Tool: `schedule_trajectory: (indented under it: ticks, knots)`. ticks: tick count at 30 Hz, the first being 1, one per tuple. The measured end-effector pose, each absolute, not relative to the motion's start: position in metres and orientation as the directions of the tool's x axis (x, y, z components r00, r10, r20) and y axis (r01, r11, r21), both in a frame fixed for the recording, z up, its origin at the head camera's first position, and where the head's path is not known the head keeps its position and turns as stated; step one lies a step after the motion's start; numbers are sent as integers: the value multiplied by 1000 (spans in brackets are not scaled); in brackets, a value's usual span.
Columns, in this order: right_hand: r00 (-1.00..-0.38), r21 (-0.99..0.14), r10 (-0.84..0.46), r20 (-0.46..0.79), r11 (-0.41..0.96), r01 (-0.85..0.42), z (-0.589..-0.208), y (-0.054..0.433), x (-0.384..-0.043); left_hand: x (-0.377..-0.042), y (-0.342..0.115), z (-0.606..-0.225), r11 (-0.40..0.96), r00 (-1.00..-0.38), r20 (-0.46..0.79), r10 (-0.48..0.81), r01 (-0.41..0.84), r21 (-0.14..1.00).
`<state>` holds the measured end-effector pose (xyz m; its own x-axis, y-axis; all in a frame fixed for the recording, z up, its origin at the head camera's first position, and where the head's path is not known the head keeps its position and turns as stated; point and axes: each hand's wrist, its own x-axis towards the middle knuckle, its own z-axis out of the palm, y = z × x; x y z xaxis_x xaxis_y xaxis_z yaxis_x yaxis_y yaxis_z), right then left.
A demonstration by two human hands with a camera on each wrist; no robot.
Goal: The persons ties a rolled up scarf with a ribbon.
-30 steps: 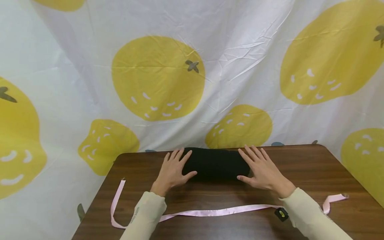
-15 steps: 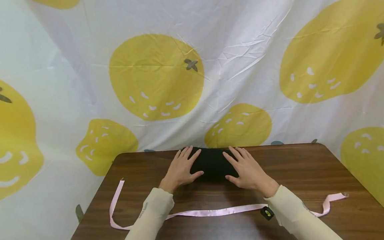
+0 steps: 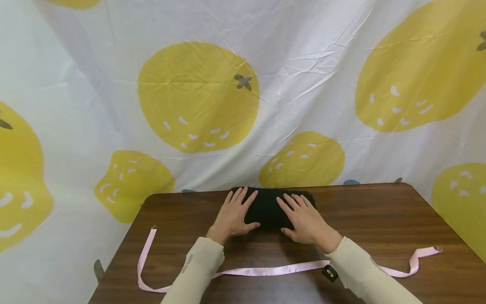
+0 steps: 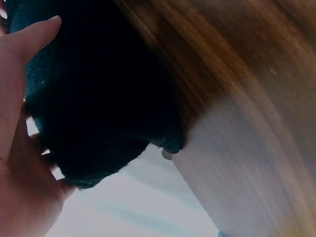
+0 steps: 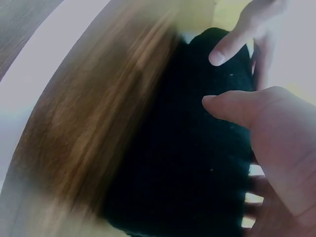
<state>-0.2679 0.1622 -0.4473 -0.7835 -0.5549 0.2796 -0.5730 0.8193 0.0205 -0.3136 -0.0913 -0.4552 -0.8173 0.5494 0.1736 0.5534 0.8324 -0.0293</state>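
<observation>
Black cloth (image 3: 267,209) lies bundled at lower centre of the frame, along the far edge of the worktop (image 3: 364,215). I see left hand (image 3: 232,214) and right hand (image 3: 305,218) resting on it, fingers spread, unclenched, likely steadying both sides.

The head camera looks forward and down, the black bundle (image 3: 268,211) at five o'clock. Both wrist cameras share it close up: left hand (image 4: 22,153) at nine o'clock in one, right hand (image 5: 282,143) at three in the other.

Black cloth bundle (image 3: 267,210), oblong, lying crosswise
</observation>
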Motion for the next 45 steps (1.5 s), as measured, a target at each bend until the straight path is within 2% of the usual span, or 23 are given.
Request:
schedule_trajectory:
  ticks: [6, 9, 14, 17, 25, 33, 45]
  knots:
    - [-783, 6, -557, 277, 816, -578, -454, 163, -274, -318, -90, -458, 847, -839, 122, 530, 531, -33]
    - [-803, -27, -544, 244, 824, -566, -456, 165, -278, -320, -88, -459, 851, -845, 106, 524, 523, -40]
    - [-843, -114, -508, 174, 840, -530, -458, 170, -285, -322, -85, -462, 849, -845, 94, 527, 518, -108]
    - [-848, -140, -509, 148, 838, -528, -460, 174, -290, -324, -83, -465, 849, -848, 89, 523, 508, -147]
    - [-845, -142, -528, 82, 834, -534, -465, 180, -305, -334, -77, -473, 849, -863, 77, 499, 470, -242]
    - [-835, -125, -540, 104, 826, -550, -469, 184, -315, -341, -71, -477, 830, -861, 85, 502, 451, -329]
    - [-834, -164, -544, 88, 818, -551, -469, 188, -326, -341, -72, -476, 824, -852, 98, 514, 459, -331]
